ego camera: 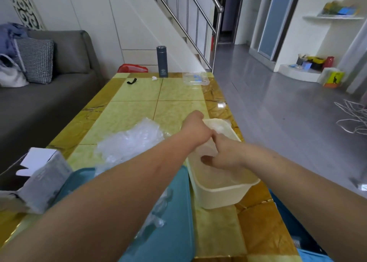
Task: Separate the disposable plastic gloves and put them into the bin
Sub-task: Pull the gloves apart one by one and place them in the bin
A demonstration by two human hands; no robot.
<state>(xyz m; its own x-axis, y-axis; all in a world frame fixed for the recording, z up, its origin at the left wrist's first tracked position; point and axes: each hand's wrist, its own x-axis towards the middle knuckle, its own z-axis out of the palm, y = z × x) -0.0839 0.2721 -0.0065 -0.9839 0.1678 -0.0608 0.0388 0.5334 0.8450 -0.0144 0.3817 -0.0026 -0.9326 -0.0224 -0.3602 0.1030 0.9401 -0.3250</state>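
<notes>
1. While left hand [195, 130] and right hand [225, 155] meet curled over the cream rectangular plastic bin [218, 196], any grip is unclear.
2. Remaining: clear crumpled plastic gloves [127, 142] — most heaped beside it, seemingly few inside.

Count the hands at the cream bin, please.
2. The left hand is over the far end of the cream bin; the right hand reaches into its middle. None seems hidden.
</notes>
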